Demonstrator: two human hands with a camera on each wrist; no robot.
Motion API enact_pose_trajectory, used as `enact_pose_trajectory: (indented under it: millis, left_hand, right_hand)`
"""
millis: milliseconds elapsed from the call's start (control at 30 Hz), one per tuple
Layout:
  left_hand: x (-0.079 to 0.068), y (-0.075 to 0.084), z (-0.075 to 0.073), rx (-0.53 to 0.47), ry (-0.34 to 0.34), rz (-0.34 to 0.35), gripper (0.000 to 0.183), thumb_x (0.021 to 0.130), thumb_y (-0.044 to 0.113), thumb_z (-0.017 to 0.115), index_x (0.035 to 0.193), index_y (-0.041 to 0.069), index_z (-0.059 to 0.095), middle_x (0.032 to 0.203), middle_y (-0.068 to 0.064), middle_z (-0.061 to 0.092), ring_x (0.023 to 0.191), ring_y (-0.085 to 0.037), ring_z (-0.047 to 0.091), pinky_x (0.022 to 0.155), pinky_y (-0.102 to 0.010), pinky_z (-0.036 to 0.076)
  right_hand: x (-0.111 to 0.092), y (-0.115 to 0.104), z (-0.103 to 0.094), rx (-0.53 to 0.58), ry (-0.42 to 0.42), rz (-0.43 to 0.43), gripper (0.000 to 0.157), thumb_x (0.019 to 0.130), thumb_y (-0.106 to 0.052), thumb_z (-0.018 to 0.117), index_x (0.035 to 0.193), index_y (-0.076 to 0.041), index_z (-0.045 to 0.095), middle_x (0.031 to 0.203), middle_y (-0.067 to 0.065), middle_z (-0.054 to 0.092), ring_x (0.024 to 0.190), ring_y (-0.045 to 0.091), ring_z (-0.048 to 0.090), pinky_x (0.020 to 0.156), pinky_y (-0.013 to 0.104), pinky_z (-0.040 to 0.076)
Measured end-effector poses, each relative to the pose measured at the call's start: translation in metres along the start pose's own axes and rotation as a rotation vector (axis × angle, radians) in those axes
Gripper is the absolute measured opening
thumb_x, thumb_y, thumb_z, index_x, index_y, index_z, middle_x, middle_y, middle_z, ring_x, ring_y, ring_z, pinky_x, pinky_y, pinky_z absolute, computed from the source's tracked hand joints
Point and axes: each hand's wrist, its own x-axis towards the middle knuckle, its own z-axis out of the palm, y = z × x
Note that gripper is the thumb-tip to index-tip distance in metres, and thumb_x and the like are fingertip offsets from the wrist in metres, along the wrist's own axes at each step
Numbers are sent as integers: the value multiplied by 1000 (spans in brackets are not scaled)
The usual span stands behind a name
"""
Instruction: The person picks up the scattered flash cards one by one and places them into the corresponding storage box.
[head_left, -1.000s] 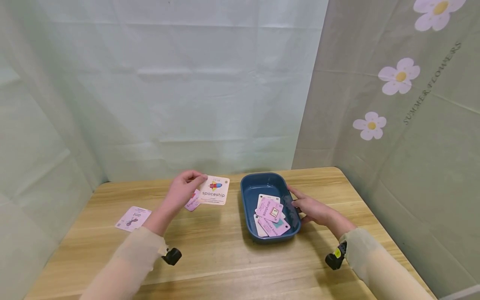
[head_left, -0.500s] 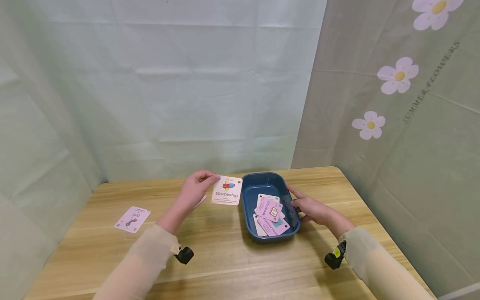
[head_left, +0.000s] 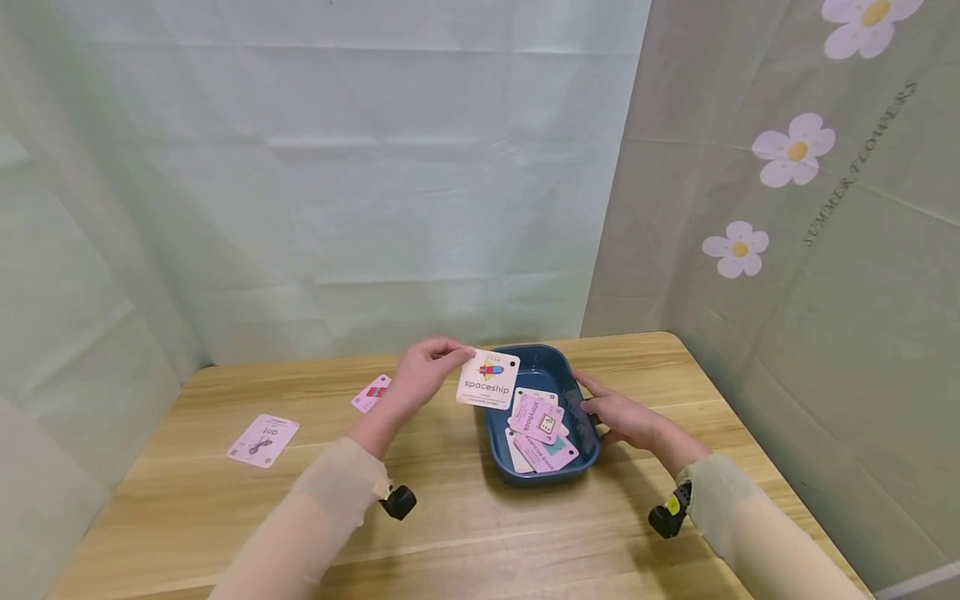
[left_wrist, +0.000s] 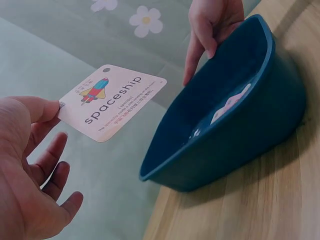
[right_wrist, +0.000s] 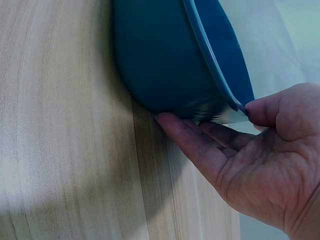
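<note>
white rocket-printed card (head_left: 488,380) is being moved rightward, pinched by left hand (head_left: 429,368) | blue tray (head_left: 542,362) is being gripped by right hand (head_left: 626,418)

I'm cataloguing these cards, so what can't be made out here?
Lower cards in the tray, head view: partly covered by the storybook card.
Red-pictured card, head view: partly behind the left forearm.
Fine print, ant card, head view: too small.
One tray end, right wrist view: cut by top edge.
</note>
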Motion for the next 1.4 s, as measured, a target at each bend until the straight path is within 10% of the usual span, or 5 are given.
enact_pose_trajectory:
  millis: [1133,1400]
  left_hand:
    - [33,17,70,321,-24,98,19,85,38,64,90,23,75,97,7,61,93,-12,54,80,-33,46]
    - [35,11,86,470,-158,78,22,88,38,60,89,22,74,89,8,63,79,-11,54,65,-27,44]
  right_hand:
    - [1,1,0,10,-5,-4,62,97,-11,36,147,-41,14,151,13,13,116,35,44,71,47,51]
    - [1,2,-2,10,-26,-13,62,97,-12,36,147,-39,12,150,16,16,119,37,41,73,47,50]
